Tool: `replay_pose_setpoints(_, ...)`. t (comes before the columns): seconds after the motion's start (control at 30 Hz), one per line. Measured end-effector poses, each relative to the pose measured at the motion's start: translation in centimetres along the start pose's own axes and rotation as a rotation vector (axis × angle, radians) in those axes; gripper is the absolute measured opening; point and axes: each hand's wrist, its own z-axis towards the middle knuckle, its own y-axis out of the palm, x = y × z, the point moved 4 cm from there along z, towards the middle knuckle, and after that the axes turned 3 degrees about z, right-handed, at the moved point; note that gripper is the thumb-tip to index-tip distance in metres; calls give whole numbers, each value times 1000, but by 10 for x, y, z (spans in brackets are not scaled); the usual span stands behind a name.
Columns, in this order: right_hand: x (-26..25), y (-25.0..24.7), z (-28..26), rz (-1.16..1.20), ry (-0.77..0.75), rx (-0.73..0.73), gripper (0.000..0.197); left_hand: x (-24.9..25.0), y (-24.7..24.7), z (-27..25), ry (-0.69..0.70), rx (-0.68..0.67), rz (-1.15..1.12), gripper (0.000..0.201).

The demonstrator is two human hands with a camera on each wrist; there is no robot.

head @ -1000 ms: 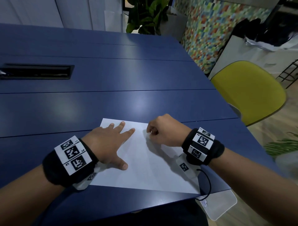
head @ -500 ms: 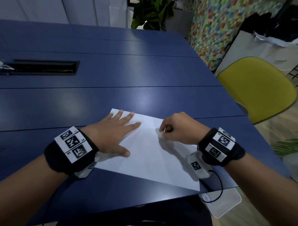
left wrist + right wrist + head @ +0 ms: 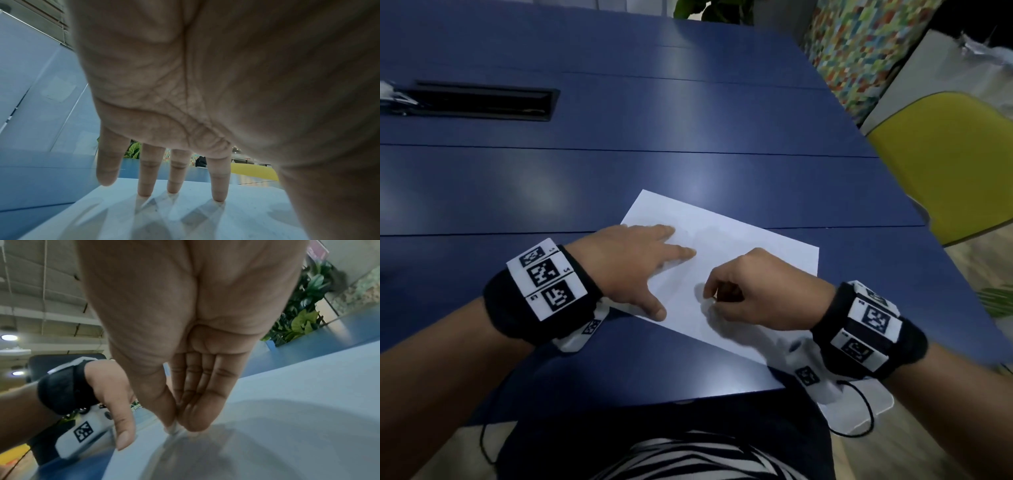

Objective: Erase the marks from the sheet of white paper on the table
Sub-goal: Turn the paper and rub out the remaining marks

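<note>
White flat sheet of paper point(image 3: 726, 274) lying on blue table point(image 3: 619, 171), under both hands. Left hand point(image 3: 633, 263) pressing down, fingers point(image 3: 219, 183) straight, spread. Right hand point(image 3: 753, 294) beside it, pinching something small, too hidden for naming.

A blue table point(image 3: 619, 113) with a black cable slot point(image 3: 479, 101) — yellow chair point(image 3: 945, 161) beside it, mosaic-tiled wall point(image 3: 859, 44) behind.

Bare forearms, no sleeves. Left wrist: a wide black band point(image 3: 534, 301) carrying a white strip of three black-and-white square codes, with a white camera unit point(image 3: 582, 334) tucked underneath, itself tagged. Right wrist: same black band point(image 3: 873, 335), same codes, a white unit point(image 3: 815, 377) below and a thin black cable point(image 3: 866, 411) looping off it.
</note>
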Motion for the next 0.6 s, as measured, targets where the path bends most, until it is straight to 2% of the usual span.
replay_pose_setpoints(0.13, 0, 0, 2, -26, -10, 72, 16, 0, 0, 0, -5, 14, -31, 116)
replay_pose_setpoints(0.3, -14, 7, -6, -9, -58, -110, 19, 3, -3, -1, -8, 25, -9, 114)
replay_pose_setpoints(0.47, 6, -7, 8, -63, 39, 142, 13, 4, -4, -1, -11, 22, 4, 114)
replay_pose_setpoints(0.53, 1, -2, 3, -76, 17, 79, 12, 4, -4, -1, -15, 21, -8, 114)
replay_pose_setpoints(0.6, -9, 5, -4, -43, -22, -76, 15, 4, -4, 0, -16, 16, -19, 115)
